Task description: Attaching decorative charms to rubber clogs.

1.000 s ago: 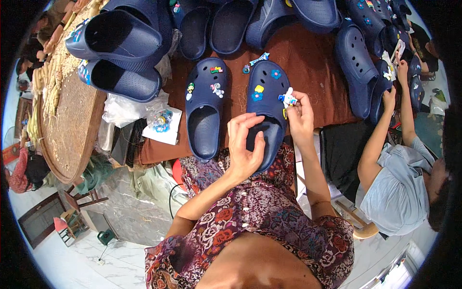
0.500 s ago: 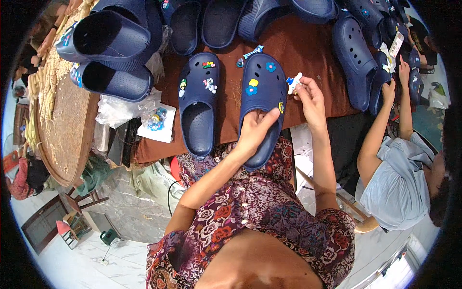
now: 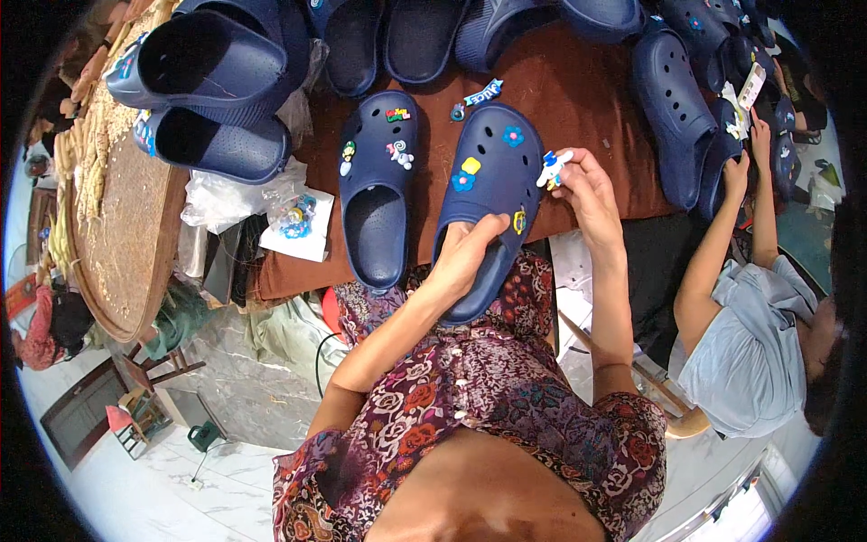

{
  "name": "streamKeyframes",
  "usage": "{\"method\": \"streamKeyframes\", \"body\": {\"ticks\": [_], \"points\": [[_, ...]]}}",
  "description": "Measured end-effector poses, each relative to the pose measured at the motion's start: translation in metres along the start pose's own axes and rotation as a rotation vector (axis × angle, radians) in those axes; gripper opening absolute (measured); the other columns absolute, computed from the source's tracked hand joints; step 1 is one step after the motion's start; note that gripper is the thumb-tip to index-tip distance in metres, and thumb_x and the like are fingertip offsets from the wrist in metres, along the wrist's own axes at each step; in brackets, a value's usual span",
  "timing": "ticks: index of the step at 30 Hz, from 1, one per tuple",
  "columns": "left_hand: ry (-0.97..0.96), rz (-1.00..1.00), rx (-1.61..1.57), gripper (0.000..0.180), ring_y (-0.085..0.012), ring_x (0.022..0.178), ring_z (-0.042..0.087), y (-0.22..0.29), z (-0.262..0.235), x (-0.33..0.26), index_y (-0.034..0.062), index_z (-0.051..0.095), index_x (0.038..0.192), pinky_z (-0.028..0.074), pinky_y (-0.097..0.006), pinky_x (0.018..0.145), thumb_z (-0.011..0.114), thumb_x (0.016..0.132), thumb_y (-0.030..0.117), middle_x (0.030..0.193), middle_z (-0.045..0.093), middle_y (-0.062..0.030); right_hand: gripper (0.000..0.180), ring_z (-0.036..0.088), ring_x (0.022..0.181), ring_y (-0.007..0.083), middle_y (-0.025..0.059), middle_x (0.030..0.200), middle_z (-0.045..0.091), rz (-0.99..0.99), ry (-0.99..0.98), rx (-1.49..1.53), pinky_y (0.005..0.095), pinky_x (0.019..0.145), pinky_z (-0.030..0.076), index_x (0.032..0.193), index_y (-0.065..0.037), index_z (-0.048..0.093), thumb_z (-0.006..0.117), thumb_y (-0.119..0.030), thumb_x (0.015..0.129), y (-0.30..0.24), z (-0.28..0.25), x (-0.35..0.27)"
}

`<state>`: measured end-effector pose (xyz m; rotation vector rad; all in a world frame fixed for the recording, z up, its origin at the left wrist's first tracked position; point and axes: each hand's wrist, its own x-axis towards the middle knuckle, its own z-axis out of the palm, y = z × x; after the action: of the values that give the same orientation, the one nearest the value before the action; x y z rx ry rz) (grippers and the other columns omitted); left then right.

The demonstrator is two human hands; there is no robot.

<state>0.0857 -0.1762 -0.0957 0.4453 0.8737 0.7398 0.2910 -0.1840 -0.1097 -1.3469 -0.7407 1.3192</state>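
My left hand (image 3: 464,260) grips a navy clog (image 3: 494,185), its fingers inside the foot opening and its thumb over the rim. Blue flower charms and a yellow charm sit in that clog's top, and another yellow charm (image 3: 519,221) is on its right side. Beside the toe, my right hand (image 3: 589,191) pinches a small white charm (image 3: 552,169) with blue and yellow parts, apart from the clog. To the left lies the matching clog (image 3: 375,163), with several colourful charms on it. A blue lettered charm (image 3: 484,91) and a small round one (image 3: 458,111) rest beyond the held clog's toe.
More navy clogs (image 3: 212,59) are stacked at the left and along the far side of the brown cloth (image 3: 578,99). Clear plastic bags and a white card with a blue charm (image 3: 296,217) lie left. At right, a person in light blue (image 3: 745,352) handles another clog.
The held clog has tilted, its heel swinging left and its toe slightly right. My right hand has shifted a little right, and the white charm has turned, showing more of its coloured parts.
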Motion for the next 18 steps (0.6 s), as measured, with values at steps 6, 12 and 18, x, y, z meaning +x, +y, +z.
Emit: {"method": "streamKeyframes", "body": {"ticks": [6,12,18], "points": [[-0.012,-0.044,-0.035,0.029,-0.0108,0.088,0.061,0.005,-0.007,-0.007,-0.0005,0.06,0.116,0.05,-0.027,0.077,0.061,0.09,0.012,0.104,0.065,-0.0037,0.029,0.056,0.091,0.0046,-0.0015,0.097,0.063,-0.106,-0.224,-0.18,0.0212,0.081,0.044,0.126,-0.003,0.054,0.058,-0.007,0.097,-0.003,0.009,-0.013],[0.018,-0.041,-0.006,0.022,-0.0089,0.08,0.06,-0.001,-0.006,-0.004,0.0002,0.064,0.107,0.049,-0.025,0.07,0.063,0.09,0.014,0.095,0.065,-0.0011,0.037,0.055,0.09,0.0037,0.0001,0.1,0.058,-0.117,-0.155,-0.26,0.0199,0.078,0.045,0.131,-0.004,0.054,0.063,-0.004,0.095,0.001,0.015,-0.021],[-0.009,-0.049,0.022,0.021,-0.0079,0.077,0.059,-0.009,-0.01,0.0,0.0012,0.064,0.103,0.048,-0.024,0.067,0.064,0.089,0.016,0.092,0.065,-0.0008,0.026,0.058,0.094,0.0071,0.0028,0.104,0.058,-0.108,-0.207,-0.33,0.0215,0.081,0.047,0.118,-0.003,0.067,0.065,-0.004,0.093,0.011,0.002,-0.013]]}}
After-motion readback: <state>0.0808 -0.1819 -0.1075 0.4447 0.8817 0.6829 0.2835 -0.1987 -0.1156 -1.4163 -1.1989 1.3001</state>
